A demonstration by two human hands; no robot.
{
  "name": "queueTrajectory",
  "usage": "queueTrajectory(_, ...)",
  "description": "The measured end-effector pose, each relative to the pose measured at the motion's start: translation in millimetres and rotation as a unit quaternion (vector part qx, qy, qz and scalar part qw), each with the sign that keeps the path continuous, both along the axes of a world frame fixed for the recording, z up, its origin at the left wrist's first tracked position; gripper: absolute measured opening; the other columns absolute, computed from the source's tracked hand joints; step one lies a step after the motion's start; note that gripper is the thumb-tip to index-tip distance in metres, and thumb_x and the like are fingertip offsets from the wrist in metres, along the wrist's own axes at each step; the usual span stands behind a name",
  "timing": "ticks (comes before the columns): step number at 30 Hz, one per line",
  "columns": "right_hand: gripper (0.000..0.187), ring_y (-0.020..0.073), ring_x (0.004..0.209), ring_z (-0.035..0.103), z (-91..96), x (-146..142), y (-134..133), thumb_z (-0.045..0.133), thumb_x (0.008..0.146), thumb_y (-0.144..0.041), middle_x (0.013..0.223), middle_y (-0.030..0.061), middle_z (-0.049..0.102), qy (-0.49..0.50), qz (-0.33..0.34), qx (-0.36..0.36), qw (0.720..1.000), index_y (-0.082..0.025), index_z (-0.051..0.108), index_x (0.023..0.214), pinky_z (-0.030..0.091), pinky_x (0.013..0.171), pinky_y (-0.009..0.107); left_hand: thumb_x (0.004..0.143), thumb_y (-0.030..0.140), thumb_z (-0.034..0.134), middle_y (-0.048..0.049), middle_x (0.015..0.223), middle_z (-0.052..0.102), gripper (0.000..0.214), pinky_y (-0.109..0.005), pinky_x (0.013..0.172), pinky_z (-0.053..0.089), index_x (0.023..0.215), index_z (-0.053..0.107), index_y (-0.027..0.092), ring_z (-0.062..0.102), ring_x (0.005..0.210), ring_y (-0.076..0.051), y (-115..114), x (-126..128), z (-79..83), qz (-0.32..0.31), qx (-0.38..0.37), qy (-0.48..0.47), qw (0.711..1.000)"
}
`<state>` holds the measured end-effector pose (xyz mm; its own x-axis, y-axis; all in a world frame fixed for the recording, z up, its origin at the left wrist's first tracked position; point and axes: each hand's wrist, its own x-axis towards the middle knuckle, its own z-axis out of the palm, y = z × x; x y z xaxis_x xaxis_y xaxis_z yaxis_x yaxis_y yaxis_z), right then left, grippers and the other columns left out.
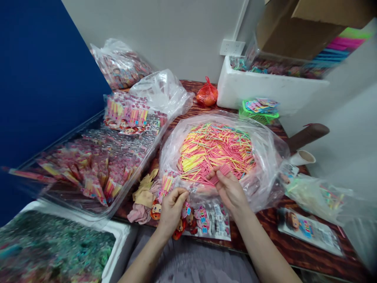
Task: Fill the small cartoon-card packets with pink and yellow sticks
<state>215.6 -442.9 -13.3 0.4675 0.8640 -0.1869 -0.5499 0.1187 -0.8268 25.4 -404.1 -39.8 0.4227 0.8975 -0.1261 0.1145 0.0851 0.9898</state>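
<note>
A bunch of thin pink sticks (pixel 220 173) is pinched between the thumb and fingers of my right hand (pixel 232 194), over the near edge of a big pile of pink, yellow and green sticks (pixel 215 151). The pile lies in an opened transparent plastic bag (pixel 266 161). To its left, my left hand (pixel 173 210) has thumb and fingers closed on a printed plastic packet (pixel 166 184), through which yellow and pink sticks show. Flat printed packets (pixel 213 224) lie under and between my hands at the table's front edge.
A transparent tray (pixel 144 177) of filled packets stands left, above a white foam box (pixel 122 236). A crumpled cloth (pixel 144 196) lies beside the tray. Behind are a red bag (pixel 207 94), a green basket (pixel 259 116) and another foam box (pixel 265 88). A paper cup (pixel 303 157) lies right.
</note>
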Motion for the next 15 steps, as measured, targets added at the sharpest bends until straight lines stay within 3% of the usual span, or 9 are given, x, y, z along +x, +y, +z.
queueTrajectory(3, 0.016, 0.02, 0.081, 0.068, 9.1, -5.3, 13.7, 0.075, 0.074, -0.029, 0.074, -0.0015, 0.068, 0.046, 0.009, 0.031, 0.998, -0.023, 0.064, 0.084, 0.05, 0.092, 0.043, 0.088, 0.038, 0.055, -0.0009, 0.071, 0.064, 0.026, -0.024, 0.067, 0.044, 0.081, 0.068, 0.016, 0.057, 0.071, -0.015, -2.0, 0.7, -5.1, -0.009, 0.008, 0.006, 1.0)
queueTrajectory(7, 0.016, 0.0211, 0.092, 0.068, 21.6, -20.0, 26.5, 0.071, 0.079, -0.038, 0.082, 0.0001, 0.07, 0.029, 0.045, 0.054, 0.997, -0.025, 0.063, 0.085, 0.049, 0.095, 0.045, 0.088, 0.039, 0.055, -0.0029, 0.077, 0.067, 0.028, -0.025, 0.069, 0.046, 0.085, 0.071, 0.016, 0.059, 0.075, -0.017, -3.3, 1.4, -7.0, -0.003, 0.031, 0.008, 0.999)
queueTrajectory(11, 0.024, 0.0254, 0.098, 0.067, 26.1, -37.7, 23.3, 0.066, 0.08, -0.046, 0.086, 0.0049, 0.073, -0.018, 0.097, 0.009, 0.995, -0.023, 0.065, 0.082, 0.05, 0.092, 0.046, 0.088, 0.039, 0.055, -0.0035, 0.077, 0.068, 0.028, -0.025, 0.068, 0.046, 0.085, 0.072, 0.016, 0.06, 0.074, -0.017, -1.7, -1.4, -3.5, 0.005, 0.04, 0.006, 0.999)
queueTrajectory(15, 0.022, 0.0259, 0.102, 0.064, 22.2, -45.3, 9.2, 0.067, 0.08, -0.042, 0.096, 0.0074, 0.073, -0.068, 0.143, -0.034, 0.987, -0.02, 0.07, 0.084, 0.047, 0.095, 0.043, 0.088, 0.036, 0.055, -0.0041, 0.08, 0.069, 0.025, -0.026, 0.07, 0.047, 0.087, 0.073, 0.017, 0.061, 0.076, -0.018, -0.3, -4.2, -3.3, 0.006, 0.05, 0.002, 0.999)
